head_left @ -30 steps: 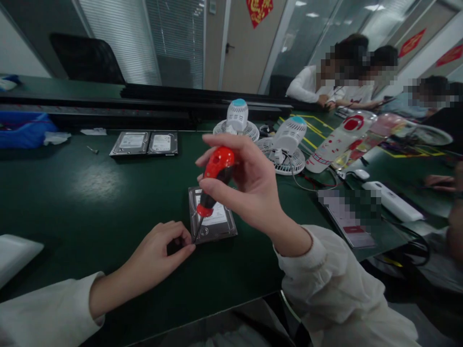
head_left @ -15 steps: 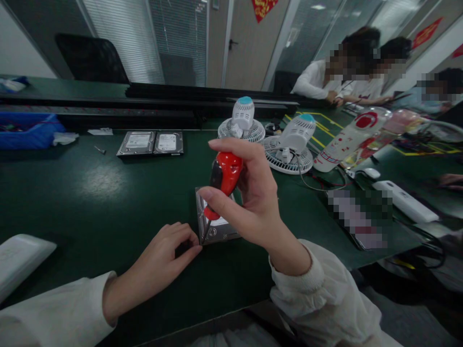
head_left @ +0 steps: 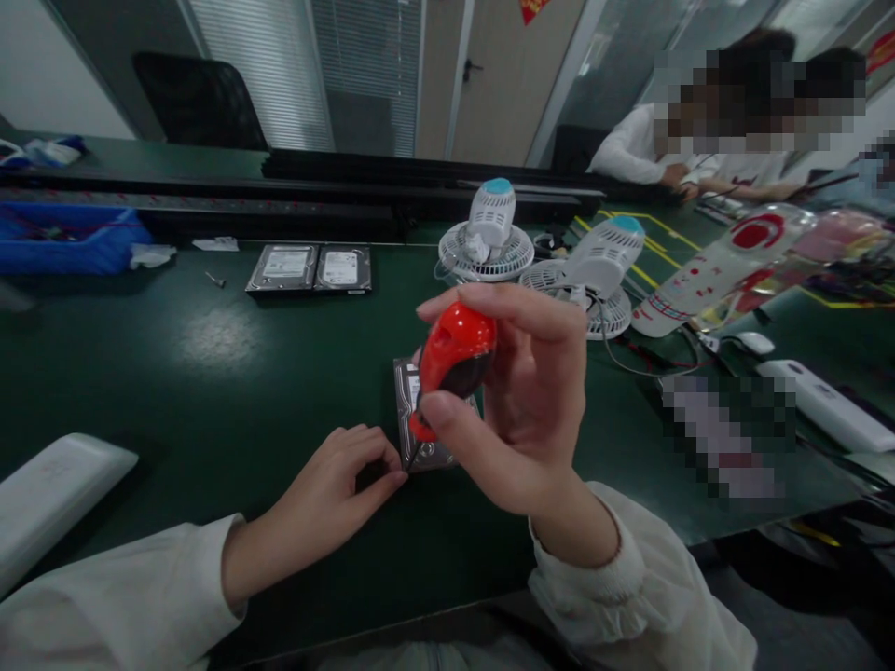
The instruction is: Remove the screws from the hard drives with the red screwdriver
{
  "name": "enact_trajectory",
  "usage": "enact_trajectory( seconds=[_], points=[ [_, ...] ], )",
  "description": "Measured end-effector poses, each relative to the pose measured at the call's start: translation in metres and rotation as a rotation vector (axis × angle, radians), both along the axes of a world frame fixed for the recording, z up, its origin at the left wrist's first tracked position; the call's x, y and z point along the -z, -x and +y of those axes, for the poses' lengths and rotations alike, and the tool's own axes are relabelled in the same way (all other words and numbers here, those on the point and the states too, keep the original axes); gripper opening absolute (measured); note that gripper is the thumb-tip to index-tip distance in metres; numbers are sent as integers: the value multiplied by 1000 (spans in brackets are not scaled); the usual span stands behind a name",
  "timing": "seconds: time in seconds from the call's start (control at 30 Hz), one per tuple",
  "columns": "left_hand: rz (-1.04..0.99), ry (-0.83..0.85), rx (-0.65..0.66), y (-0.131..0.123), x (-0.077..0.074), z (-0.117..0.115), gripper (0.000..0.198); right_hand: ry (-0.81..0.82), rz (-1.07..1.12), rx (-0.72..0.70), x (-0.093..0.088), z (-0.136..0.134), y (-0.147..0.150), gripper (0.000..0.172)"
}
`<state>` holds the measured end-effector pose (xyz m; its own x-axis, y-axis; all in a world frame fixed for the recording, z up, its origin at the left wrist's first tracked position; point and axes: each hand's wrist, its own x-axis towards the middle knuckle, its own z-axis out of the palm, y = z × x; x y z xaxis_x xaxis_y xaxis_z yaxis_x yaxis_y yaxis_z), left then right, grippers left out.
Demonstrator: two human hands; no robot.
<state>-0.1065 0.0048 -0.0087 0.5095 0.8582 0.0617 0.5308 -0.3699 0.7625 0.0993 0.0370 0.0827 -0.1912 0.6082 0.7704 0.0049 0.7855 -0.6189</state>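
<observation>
On a dark green table in a busy workroom lies a flat grey metal hard drive, just past both hands. The right hand wraps tight round a red-handled screwdriver, upright so its tip meets the drive's near left corner. The left hand curls almost shut, fingertips steadying that corner.
</observation>
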Motion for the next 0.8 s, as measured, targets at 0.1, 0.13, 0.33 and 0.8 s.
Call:
enact_trajectory(
  seconds=[0.1, 0.13, 0.33, 0.8],
  points=[
    [2, 9, 7, -2, -3, 0, 22, 3, -106, -45, 2, -1, -3, 52],
    [-3, 8, 3, -2, -4, 0, 22, -37, -128, -27, 3, 0, -4, 57],
    [-47, 9, -8, -1, -1, -1, 22, -97, -128, 186, 3, -2, -4, 51],
    [-56, -10, 8, -1, 2, 0, 19, 32, 10, 123, 0, -10, 11, 47]
  ],
)
